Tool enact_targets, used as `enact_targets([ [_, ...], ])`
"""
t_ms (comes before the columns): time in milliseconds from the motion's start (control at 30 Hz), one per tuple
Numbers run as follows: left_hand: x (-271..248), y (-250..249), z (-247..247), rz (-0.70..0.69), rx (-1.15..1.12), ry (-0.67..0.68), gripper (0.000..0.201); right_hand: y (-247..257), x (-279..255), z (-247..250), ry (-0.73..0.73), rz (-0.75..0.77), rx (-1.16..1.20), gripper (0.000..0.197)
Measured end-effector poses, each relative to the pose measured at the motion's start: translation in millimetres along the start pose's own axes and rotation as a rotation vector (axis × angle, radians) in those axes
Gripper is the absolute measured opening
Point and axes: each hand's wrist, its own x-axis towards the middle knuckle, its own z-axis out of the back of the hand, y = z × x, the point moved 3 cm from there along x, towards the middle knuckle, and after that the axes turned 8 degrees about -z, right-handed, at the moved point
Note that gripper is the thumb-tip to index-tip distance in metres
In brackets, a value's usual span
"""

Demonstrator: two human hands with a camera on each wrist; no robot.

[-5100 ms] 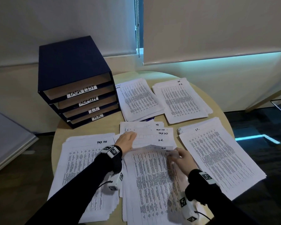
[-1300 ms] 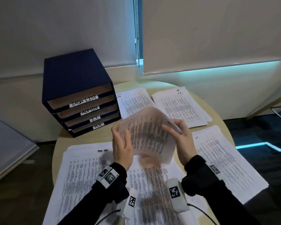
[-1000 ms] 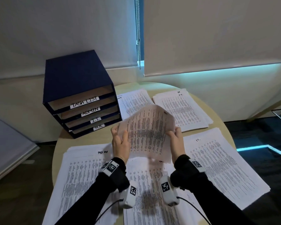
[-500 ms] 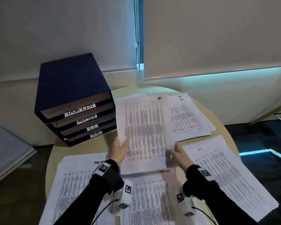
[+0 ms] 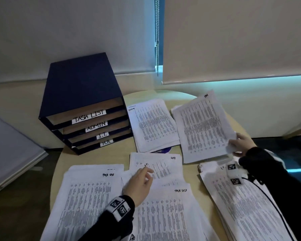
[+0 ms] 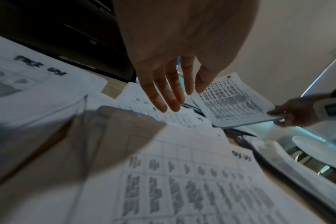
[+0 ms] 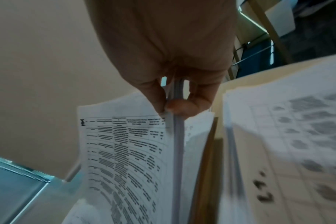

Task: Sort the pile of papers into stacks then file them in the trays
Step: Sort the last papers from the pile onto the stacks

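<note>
My right hand [image 5: 236,145] [image 7: 166,108] pinches the near right corner of a thin bundle of printed sheets [image 5: 204,129] [image 6: 238,101] [image 7: 128,151], held just above the far right stack on the round table [image 5: 189,169]. My left hand [image 5: 141,180] [image 6: 169,94] hovers with relaxed fingers over the loose middle pile [image 5: 156,164], holding nothing. A dark blue tray unit [image 5: 83,105] with slots labelled TASK LIST, ADMIN, I.T. and H.R. stands at the back left. Stacks lie at near left [image 5: 87,197], near centre [image 5: 167,214], right [image 5: 247,206] and far centre [image 5: 151,126].
A wall with roller blinds [image 5: 233,39] and a bead chain [image 5: 157,32] stands behind the table. A pale board [image 5: 10,153] leans at the left on the floor. The table's right edge drops to dark carpet [image 5: 294,150].
The left hand let go of the sheets and dropped back to the middle pile. The right hand alone carried them rightward over the far right stack.
</note>
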Motion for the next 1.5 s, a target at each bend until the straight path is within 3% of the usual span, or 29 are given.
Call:
enact_targets([
  [67,-6.8,8.5,-0.1,-0.036,0.105,0.029,0.017,9.1,12.3,2.7,-0.068,0.019,-0.069,0.017],
  [167,-13.5,16.0,-1.7,-0.113,0.266,0.108,0.026,21.6,16.8,-0.1,-0.120,0.017,-0.027,0.054],
  [233,-14.9,18.7,-4.2,-0.141,0.376,0.163,0.032,24.6,13.4,-5.5,-0.243,0.065,-0.218,0.071],
  [300,-14.7,19.3,-6.1,-0.146,0.454,0.209,0.036,24.1,-7.8,-24.4,-0.244,0.166,-0.328,0.059],
  [367,-14.9,17.5,-8.6,-0.164,0.493,0.235,0.038,11.6,-39.8,-52.4,-0.084,0.221,-0.230,0.039],
  [467,-17.0,14.3,-11.2,-0.186,0.518,0.225,0.044,-33.1,-92.1,-95.7,0.143,0.127,-0.191,0.012],
  [533,-18.6,12.6,-10.5,-0.175,0.519,0.209,0.045,-73.0,-117.5,-119.5,0.185,0.042,-0.347,0.005],
  [667,-22.5,13.4,-3.7,-0.121,0.592,0.190,0.035,-131.0,-140.5,-142.0,0.069,0.049,-0.666,0.019],
  [967,-30.4,12.0,9.1,-0.192,0.622,0.145,0.014,-136.6,-162.6,-142.2,-0.028,0.122,-0.515,0.012],
  [1200,-33.6,14.1,16.9,-0.135,0.407,0.109,0.010,-137.2,-177.2,-147.1,-0.107,0.232,-0.412,0.018],
  [1433,-28.7,26.4,22.4,-0.046,0.224,0.078,0.013,-141.1,-173.2,-136.2,-0.066,0.365,-0.507,0.033],
  [1500,-25.5,34.2,25.7,0.052,0.083,0.038,0.022,-142.8,-175.1,-132.5,-0.044,0.427,-0.526,0.018],
])
